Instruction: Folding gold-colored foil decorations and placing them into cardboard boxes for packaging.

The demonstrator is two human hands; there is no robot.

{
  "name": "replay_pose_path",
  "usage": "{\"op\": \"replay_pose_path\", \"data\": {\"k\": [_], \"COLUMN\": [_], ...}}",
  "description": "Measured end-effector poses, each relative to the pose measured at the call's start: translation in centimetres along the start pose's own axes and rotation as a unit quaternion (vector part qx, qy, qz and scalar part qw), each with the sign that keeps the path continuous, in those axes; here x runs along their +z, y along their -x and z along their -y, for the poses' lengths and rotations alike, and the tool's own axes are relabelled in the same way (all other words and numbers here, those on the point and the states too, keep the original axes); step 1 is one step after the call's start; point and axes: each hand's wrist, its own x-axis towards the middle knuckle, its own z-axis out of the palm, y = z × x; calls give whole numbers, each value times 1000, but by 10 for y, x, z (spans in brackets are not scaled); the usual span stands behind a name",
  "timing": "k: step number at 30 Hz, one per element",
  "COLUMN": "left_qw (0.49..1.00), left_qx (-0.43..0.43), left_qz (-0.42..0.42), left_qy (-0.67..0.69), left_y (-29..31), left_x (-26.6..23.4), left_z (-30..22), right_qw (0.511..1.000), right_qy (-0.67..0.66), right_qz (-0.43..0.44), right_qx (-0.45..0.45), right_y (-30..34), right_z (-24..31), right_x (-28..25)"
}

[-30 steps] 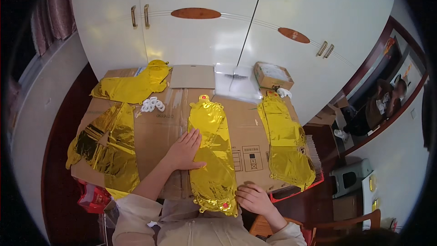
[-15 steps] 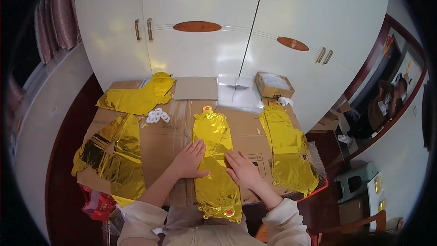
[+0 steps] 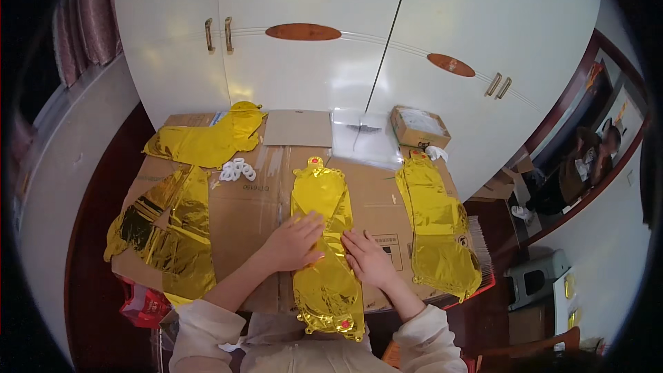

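Note:
A flat gold foil balloon (image 3: 321, 193) lies lengthwise in front of me, with a small red mark at its far end and another at its near end. Across its left edge and middle rests my left hand (image 3: 295, 242), open, fingers stretched out over the foil. Against the right edge lies my right hand (image 3: 367, 257), also open and flat, its fingertips on the foil. Part of the balloon's middle is hidden under my fingers. The near end hangs past the cardboard's edge toward me.
Cardboard (image 3: 248, 214) covers the table. More gold foil pieces lie left (image 3: 173, 228), far left (image 3: 207, 139) and right (image 3: 438, 228). White rings (image 3: 237, 170), clear plastic sleeves (image 3: 366, 139) and a small carton (image 3: 420, 128) sit behind. A person (image 3: 587, 159) is beyond the doorway.
My left hand has slid right, farther over the middle of the foil balloon. My right hand has stayed nearly in place, and the whole view has shifted slightly.

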Motion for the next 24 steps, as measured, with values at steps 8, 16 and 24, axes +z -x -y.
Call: {"op": "replay_pose_path", "data": {"k": [8,16,24], "left_qw": [998,999,998], "left_qx": [28,-35,-4], "left_qz": [8,-14,-60], "left_qy": [51,-12,-26], "left_y": [-62,-94,-71], "left_x": [37,49,55], "left_z": [-9,12,15], "right_qw": [1000,1000,1000], "right_qy": [3,4,-3], "right_qz": [12,4,5], "right_qx": [3,1,7], "right_y": [2,1,1], "right_z": [-5,-1,-3], "right_x": [3,1,3]}}
